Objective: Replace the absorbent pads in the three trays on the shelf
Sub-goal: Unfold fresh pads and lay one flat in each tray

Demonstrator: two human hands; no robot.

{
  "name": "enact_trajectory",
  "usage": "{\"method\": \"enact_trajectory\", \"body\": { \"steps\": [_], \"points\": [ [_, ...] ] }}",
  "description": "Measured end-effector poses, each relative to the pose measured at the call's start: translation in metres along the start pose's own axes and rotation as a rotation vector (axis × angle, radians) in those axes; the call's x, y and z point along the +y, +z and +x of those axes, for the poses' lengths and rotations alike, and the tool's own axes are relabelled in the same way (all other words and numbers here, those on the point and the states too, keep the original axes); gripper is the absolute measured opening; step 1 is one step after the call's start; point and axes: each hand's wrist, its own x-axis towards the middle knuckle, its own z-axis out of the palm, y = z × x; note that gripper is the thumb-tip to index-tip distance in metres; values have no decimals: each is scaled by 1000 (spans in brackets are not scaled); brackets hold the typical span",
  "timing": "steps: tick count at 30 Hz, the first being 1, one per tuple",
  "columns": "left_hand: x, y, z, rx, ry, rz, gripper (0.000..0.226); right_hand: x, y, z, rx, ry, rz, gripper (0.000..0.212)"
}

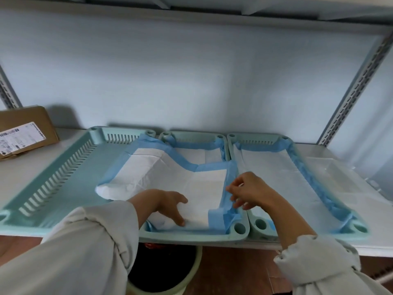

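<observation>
Cardboard box (pixel 26 133) left — bin (pixel 170 271), perhaps, below.

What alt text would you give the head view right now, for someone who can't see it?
Two hands spread a blue-edged pad in the middle tray: the left hand presses it flat, the right hand pinches its right edge. The right tray is lined; the left tray has none, though the pad overlaps it.
</observation>
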Motion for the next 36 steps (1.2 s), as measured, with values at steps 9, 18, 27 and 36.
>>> {"method": "enact_trajectory", "body": {
  "steps": [9,18,27,36],
  "points": [
    [-35,-20,-2,505,-198,-166,51,-30,41,-1,-345,-229,-350,62],
    [-59,-8,-23,585,-444,26,44,-58,95,-2,-269,-339,-765,52],
    [-69,-9,-23,406,-570,80,64,-63,113,3,-82,-397,-722,25],
    [-67,-19,-16,1112,-70,-1260,83,-62,86,14,245,-388,-418,21]
  ]
}}
